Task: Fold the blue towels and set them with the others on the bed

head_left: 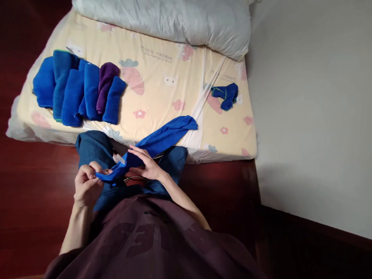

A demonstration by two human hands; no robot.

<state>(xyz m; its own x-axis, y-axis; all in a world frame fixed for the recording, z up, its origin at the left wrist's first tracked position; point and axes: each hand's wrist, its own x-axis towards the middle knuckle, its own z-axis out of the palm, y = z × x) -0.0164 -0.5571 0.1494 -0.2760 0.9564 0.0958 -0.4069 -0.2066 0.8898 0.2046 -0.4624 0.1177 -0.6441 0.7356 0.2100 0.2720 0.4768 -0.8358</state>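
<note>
Yellow cartoon-print mattress (179, 69) carries a row of folded towels (79, 89) at its near left corner and a crumpled blue cloth (225, 95) near its right edge. The blue towel (163, 137) slants from the mattress's near edge down to the lap. The left hand (86, 185) pinches its end, knuckles up. The right hand (146, 164) lies flat on it, fingers spread. Keeping it taut, with edges matched, would probably serve best.

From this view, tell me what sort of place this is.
Probably a bedroom: a mattress with a cartoon sheet, a pillow at its head, and folded towels in a row on it. The left hand pinches a blue towel; the right hand rests on it.
</note>
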